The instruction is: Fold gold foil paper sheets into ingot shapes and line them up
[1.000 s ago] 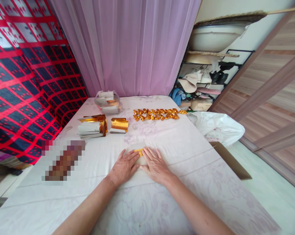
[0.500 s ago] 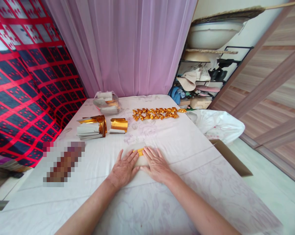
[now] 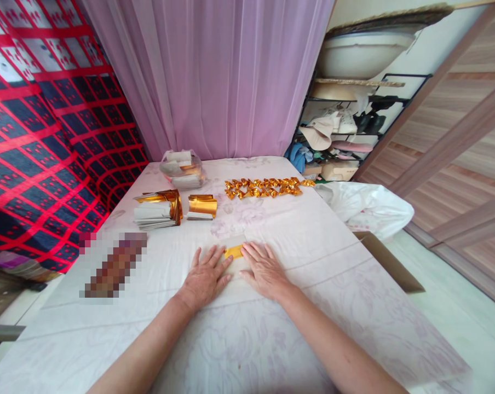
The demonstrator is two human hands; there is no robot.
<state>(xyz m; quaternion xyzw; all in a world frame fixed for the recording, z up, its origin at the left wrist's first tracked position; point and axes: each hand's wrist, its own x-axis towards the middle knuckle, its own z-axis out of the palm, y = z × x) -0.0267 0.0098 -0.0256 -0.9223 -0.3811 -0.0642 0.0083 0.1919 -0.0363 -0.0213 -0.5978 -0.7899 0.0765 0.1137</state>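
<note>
Gold foil slip point(image 3: 234, 251): one small piece, lying flat on the white floral tablecloth point(image 3: 313, 257) near the middle of the table, between the fingertips of both hands.

Left hand point(image 3: 203, 276): palm down on the cloth, fingers spread and flat, nothing pinched; the forefinger tip lies just beside the left end of the slip, whether touching cannot be told.

Right hand point(image 3: 265, 270): palm down, fingers spread and flat, nothing gripped; fingertips at the right end of the slip. The thumbs of the two hands point toward each other, a narrow gap of cloth between them.

Folded gold pieces point(image 3: 264, 188): a row of many small bow-like shapes, laid in a band along the far side of the table, well apart from the hands.

Gold foil roll point(image 3: 202, 206): short curled strip, far left of centre, resting on a white sheet.

Stack of white and gold sheets point(image 3: 157, 211): just left of the roll, gold foil curling over its right end.

Clear plastic bag point(image 3: 182, 169): beyond the stack, holding white and gold paper.

White plastic bag point(image 3: 366, 208): off the table's right edge, above a brown cardboard flap point(image 3: 389, 261).

Pink curtain point(image 3: 226, 76): hanging behind the table.
</note>
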